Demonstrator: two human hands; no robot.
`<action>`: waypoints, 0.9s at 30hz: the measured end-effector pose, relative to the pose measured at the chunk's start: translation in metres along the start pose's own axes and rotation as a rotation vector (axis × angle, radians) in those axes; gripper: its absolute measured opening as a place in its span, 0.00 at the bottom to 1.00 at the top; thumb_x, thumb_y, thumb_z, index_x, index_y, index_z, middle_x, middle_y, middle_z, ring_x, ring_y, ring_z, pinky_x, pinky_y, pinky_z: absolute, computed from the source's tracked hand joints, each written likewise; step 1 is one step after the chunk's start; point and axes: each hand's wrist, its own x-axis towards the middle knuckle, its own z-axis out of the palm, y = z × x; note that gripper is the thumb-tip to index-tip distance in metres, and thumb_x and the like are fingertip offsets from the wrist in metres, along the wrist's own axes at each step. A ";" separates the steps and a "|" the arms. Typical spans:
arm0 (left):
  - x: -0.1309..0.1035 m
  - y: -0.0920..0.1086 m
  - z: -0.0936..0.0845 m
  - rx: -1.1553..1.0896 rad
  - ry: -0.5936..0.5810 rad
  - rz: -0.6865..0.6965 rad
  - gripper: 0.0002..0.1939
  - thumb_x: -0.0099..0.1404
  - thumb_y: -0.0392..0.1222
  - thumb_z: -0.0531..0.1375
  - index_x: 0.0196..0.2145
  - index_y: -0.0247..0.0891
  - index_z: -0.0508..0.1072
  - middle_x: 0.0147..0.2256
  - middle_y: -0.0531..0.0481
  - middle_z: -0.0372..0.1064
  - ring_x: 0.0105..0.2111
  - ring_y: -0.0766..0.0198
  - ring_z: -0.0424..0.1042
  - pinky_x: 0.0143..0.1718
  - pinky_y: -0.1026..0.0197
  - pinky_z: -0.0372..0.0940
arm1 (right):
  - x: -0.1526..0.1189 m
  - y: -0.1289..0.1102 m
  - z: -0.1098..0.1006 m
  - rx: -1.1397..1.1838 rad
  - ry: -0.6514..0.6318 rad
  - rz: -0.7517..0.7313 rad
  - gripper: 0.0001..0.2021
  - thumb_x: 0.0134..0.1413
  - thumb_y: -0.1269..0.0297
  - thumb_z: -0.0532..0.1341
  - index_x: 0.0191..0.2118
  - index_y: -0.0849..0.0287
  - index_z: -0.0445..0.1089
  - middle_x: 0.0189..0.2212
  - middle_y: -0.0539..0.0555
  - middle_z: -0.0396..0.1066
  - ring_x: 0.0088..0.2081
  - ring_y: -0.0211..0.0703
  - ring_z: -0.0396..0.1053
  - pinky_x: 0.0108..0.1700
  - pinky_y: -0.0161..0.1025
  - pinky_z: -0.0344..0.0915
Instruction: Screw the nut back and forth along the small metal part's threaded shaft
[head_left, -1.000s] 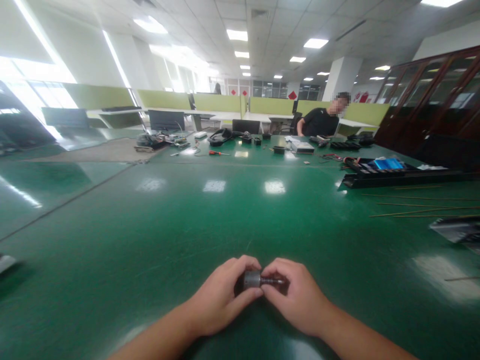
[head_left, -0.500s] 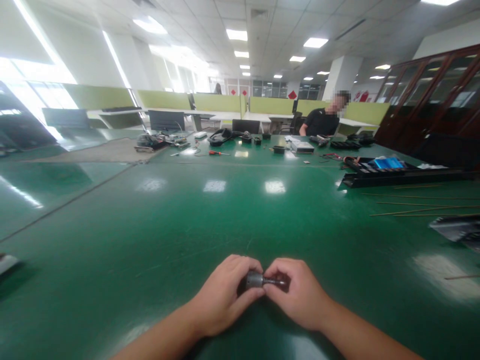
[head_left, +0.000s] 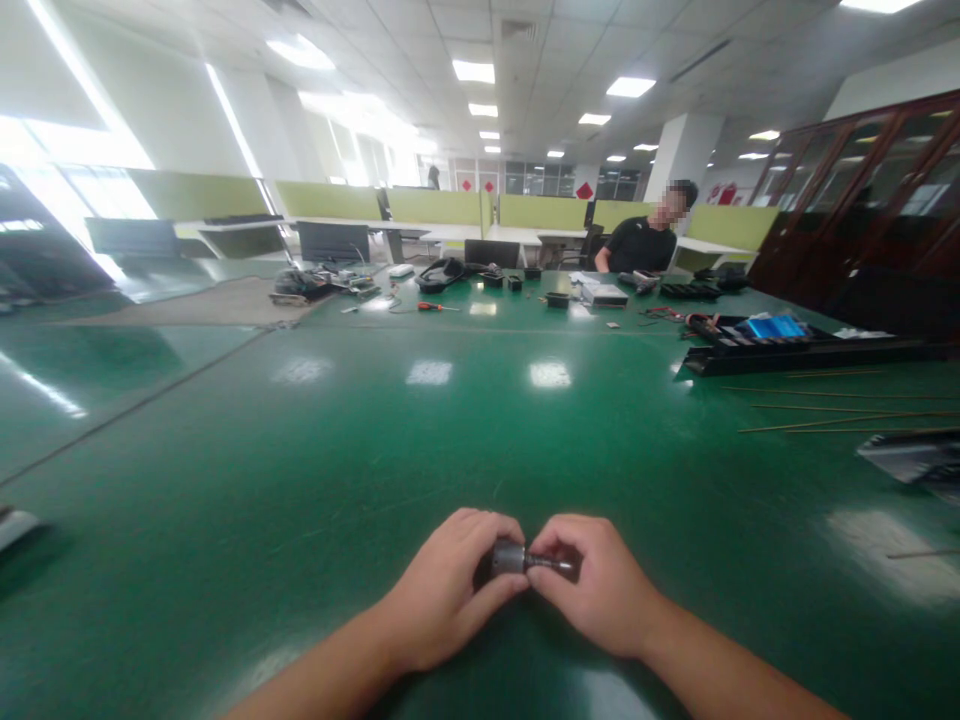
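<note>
Low in the middle of the view, a small dark grey metal cylinder with a thin shaft lies level between my hands. My left hand is closed around the thick cylinder, thumb in front and fingers behind, so its left end is hidden. At the other side, my right hand pinches the narrow shaft close to the cylinder's face. The shaft's shiny tip points right, into the hollow of that hand. Both hands are just over the green tabletop.
An orange-handled screwdriver, small black boxes and a headset-like black item lie at the far edge. To the right are a black tray with a blue item and several thin rods. A person sits across the table.
My hands and the metal cylinder hold nearly the same pose. The person across the table has shifted slightly to the left.
</note>
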 end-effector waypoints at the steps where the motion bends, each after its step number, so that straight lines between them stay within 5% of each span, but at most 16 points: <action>1: 0.000 0.000 0.000 0.000 0.003 0.003 0.10 0.70 0.47 0.58 0.47 0.43 0.68 0.43 0.48 0.71 0.43 0.57 0.68 0.47 0.56 0.62 | 0.000 -0.001 0.000 0.004 0.002 0.000 0.02 0.49 0.71 0.65 0.28 0.59 0.73 0.24 0.49 0.72 0.27 0.38 0.67 0.30 0.33 0.59; 27: -0.001 -0.005 0.003 0.002 0.056 -0.029 0.12 0.70 0.48 0.58 0.49 0.44 0.69 0.44 0.48 0.71 0.44 0.57 0.70 0.48 0.56 0.65 | 0.002 0.004 -0.001 0.000 0.004 0.054 0.02 0.50 0.68 0.65 0.28 0.59 0.73 0.25 0.49 0.73 0.27 0.39 0.68 0.31 0.33 0.60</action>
